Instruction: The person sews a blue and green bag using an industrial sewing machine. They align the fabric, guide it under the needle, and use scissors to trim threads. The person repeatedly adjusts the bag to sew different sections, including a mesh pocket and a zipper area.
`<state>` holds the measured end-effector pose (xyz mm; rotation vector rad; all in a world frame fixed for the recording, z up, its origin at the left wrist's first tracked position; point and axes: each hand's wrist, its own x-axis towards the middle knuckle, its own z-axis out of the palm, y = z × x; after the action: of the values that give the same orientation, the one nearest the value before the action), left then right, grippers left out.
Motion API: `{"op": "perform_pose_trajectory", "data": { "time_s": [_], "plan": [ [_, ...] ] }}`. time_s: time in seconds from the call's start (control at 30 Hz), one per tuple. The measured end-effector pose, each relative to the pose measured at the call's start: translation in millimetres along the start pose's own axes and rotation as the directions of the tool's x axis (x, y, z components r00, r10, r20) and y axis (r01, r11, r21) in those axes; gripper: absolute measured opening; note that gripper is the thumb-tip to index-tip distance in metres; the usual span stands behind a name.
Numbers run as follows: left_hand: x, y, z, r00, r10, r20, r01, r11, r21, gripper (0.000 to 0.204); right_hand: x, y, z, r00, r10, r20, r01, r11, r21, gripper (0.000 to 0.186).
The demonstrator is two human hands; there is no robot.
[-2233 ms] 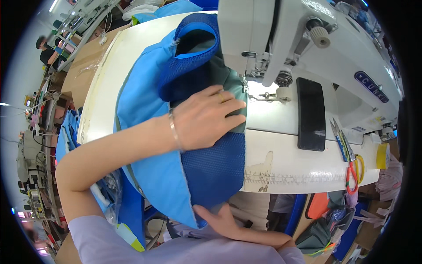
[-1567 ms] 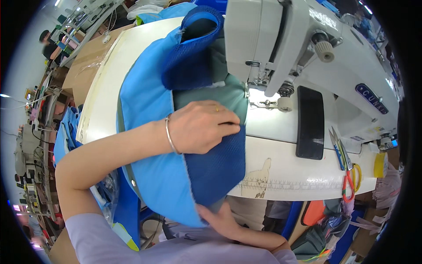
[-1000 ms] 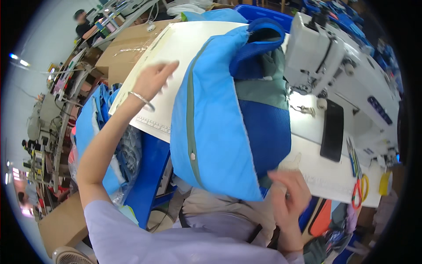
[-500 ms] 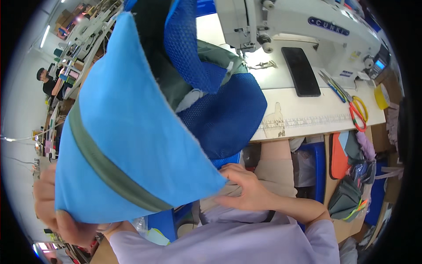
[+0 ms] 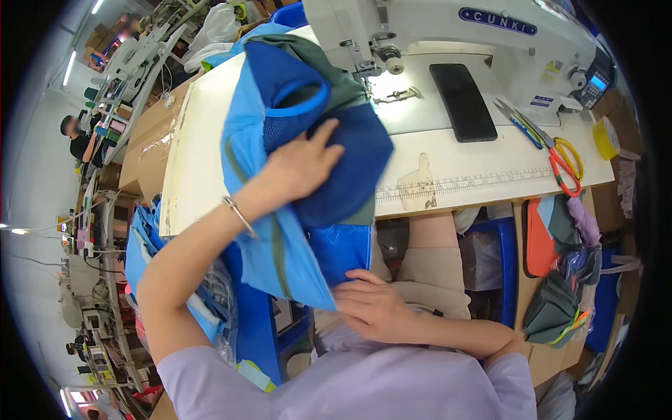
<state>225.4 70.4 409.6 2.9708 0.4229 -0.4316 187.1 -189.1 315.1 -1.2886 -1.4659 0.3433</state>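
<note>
- The left hand [image 5: 304, 164], palm down with fingers apart, lies on a fabric piece [image 5: 353, 164] of light blue, dark blue and grey-green; a silver bracelet [image 5: 240, 218] circles that wrist.
- The right hand [image 5: 371, 302] touches the fabric's lower corner, which hangs past the worktop [image 5: 490, 162] edge; whether it grips is unclear.
- The fabric's upper part reaches the needle area of a white sewing machine [image 5: 427, 24].
- A black phone [image 5: 462, 103] lies flat right of the needle area.
- Scissors [image 5: 550, 143] with red and yellow handles lie beyond the phone, near a yellow tape roll [image 5: 605, 138].
- Far left, another person [image 5: 77, 140] wears black.
</note>
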Motion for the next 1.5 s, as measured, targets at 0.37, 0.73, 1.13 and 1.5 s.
{"op": "perform_pose_trajectory", "data": {
  "time_s": [0.37,0.73,1.13,1.5],
  "plan": [
    [-42.8,-10.9,11.0,0.953,0.273,-0.134,-0.287,0.953,-0.094,0.066,-1.8,39.5,-13.8,0.992,-0.128,0.019,0.124,0.905,-0.407,0.034],
    [-57.4,-2.6,-3.2,0.771,0.085,-0.632,-0.251,0.951,-0.178,0.068,-9.0,18.0,-18.4,0.979,-0.171,-0.106,0.123,0.925,-0.361,0.028],
    [-43.7,34.5,-9.3,0.583,0.675,-0.452,-0.615,0.730,0.299,0.041,-9.4,1.0,-27.1,0.976,-0.188,-0.110,0.153,0.950,-0.272,0.029],
    [-69.6,40.7,8.6,0.814,0.523,-0.255,-0.417,0.830,0.370,0.061,-13.0,3.6,-33.4,0.968,-0.208,-0.138,0.168,0.952,-0.256,0.022]
  ]
}}
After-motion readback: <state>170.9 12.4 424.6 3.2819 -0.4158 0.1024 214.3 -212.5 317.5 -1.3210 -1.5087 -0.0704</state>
